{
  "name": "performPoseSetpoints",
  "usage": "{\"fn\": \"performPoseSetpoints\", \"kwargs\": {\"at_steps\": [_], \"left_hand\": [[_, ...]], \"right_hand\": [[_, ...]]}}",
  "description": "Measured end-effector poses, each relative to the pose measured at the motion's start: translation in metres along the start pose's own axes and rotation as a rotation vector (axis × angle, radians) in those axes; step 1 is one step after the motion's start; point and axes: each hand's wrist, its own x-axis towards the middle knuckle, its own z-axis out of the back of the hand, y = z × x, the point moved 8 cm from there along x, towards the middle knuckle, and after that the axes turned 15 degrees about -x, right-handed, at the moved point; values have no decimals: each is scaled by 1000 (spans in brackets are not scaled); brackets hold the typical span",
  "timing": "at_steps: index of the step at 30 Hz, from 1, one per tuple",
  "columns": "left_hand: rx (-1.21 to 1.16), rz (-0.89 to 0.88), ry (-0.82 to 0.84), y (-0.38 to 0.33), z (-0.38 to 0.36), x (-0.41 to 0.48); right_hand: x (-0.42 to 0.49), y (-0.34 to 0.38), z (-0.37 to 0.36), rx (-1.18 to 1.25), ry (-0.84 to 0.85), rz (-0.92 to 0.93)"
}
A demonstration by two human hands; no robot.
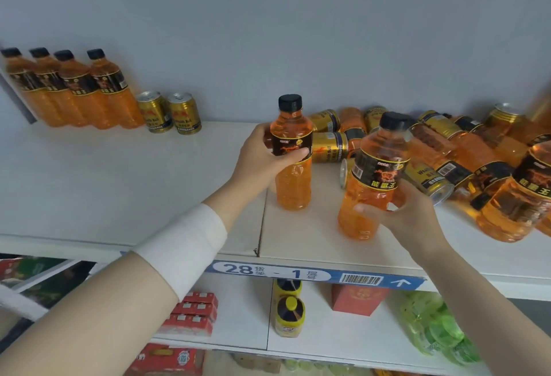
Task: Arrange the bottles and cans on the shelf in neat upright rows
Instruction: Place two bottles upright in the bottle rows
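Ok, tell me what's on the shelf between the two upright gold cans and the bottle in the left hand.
Nothing: in the head view the white shelf is bare from the gold cans to the left hand gripping that bottle.

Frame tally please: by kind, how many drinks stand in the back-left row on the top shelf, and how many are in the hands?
Standing orange bottles: 4
Standing gold cans: 2
Held orange bottles: 2, one in each grip, left hand and right hand
Total: 8
The heap on the right is too jumbled to count.
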Motion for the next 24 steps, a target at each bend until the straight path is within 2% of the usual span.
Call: {"fn": "performPoseSetpoints", "kwargs": {"at_steps": [5,10,18,24], "left_hand": [[28,-42,-60,-29,94,7],[49,-101,-166,-49,226,11],[130,-26,-260,-14,437,25],[162,3,-288,9,527,64]], "right_hand": [[-5,67,-51,-21,15,58],[-8,151,-153,54,89,83],[-15,273,-322,89,193,59],[18,339,-390,47,183,115]]}}
